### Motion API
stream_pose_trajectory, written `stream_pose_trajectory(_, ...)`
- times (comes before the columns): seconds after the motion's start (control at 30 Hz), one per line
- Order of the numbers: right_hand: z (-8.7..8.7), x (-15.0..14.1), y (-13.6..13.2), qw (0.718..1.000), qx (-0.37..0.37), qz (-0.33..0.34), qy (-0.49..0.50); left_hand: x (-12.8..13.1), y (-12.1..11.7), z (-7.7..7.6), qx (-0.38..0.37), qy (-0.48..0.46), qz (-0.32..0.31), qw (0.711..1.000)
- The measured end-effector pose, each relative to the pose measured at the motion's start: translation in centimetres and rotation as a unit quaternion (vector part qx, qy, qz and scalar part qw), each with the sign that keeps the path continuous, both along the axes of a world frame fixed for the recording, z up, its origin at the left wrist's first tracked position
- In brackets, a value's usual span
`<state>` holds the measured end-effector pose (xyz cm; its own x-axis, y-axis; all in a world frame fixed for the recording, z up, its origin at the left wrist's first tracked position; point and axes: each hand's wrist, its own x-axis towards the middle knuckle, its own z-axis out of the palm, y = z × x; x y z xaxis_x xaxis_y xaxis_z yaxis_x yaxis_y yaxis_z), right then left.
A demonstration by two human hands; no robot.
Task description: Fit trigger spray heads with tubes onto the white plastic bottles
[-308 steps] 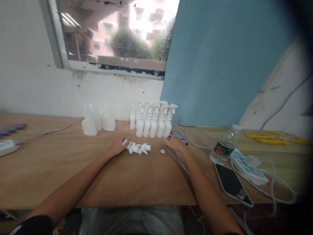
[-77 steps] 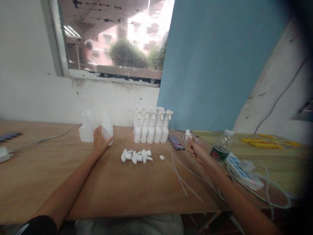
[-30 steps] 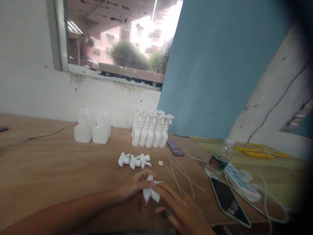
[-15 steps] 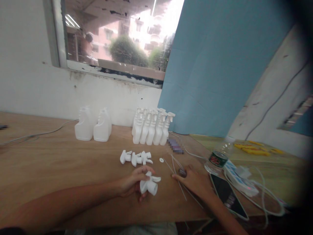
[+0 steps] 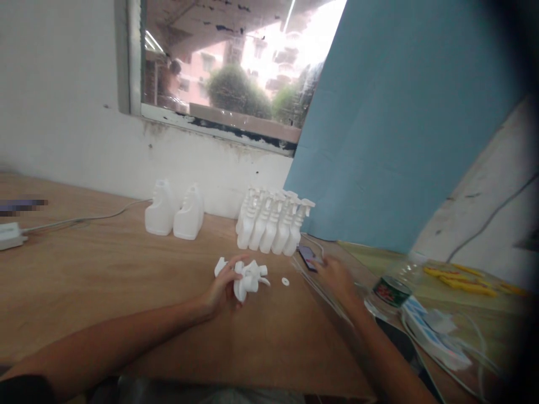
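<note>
My left hand (image 5: 225, 286) is closed around a white trigger spray head (image 5: 249, 282), held low over the wooden table. Just behind it lie other white spray heads (image 5: 261, 271), partly covered by my hand and the held one. A small white ring (image 5: 285, 281) rests on the table to their right. My right hand (image 5: 337, 279), smeared by motion, reaches to the near edge of a phone (image 5: 307, 258). Thin pale tubes (image 5: 322, 293) run beside and under this hand; whether its fingers grip anything is unclear.
White spray bottles (image 5: 269, 227) stand grouped by the wall, with two larger white jugs (image 5: 188, 216) to their left. On the right are a clear water bottle (image 5: 391, 289), a power strip (image 5: 433, 331) with cables, and a dark tablet (image 5: 398, 342). Yellow pieces (image 5: 463, 280) lie farther right.
My right hand has moved forward from the tubes to the phone. My left hand has moved away from me with the spray head, closer to the others. The camera view has shifted left.
</note>
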<state>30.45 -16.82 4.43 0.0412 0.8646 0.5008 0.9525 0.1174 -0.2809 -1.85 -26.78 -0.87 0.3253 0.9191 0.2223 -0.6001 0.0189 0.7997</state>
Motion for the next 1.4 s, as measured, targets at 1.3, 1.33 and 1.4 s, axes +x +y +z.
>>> stream_pose_trajectory(1.3, -3.1, -17.7, -6.9, 0.828, 0.099, 0.534, 0.142, -5.4, 5.0, -1.1, 0.026, 0.096, 0.218, 0.971)
stream_pose_trajectory(1.33, -3.1, -17.7, -6.8, 0.828, 0.105, 0.534, 0.131, -5.4, 5.0, -1.2, 0.028, 0.098, 0.219, 0.97)
stream_pose_trajectory(1.4, -3.3, -17.7, -6.6, 0.826, 0.124, 0.538, 0.109, -5.4, 5.0, -1.3, 0.03, 0.106, 0.222, 0.969)
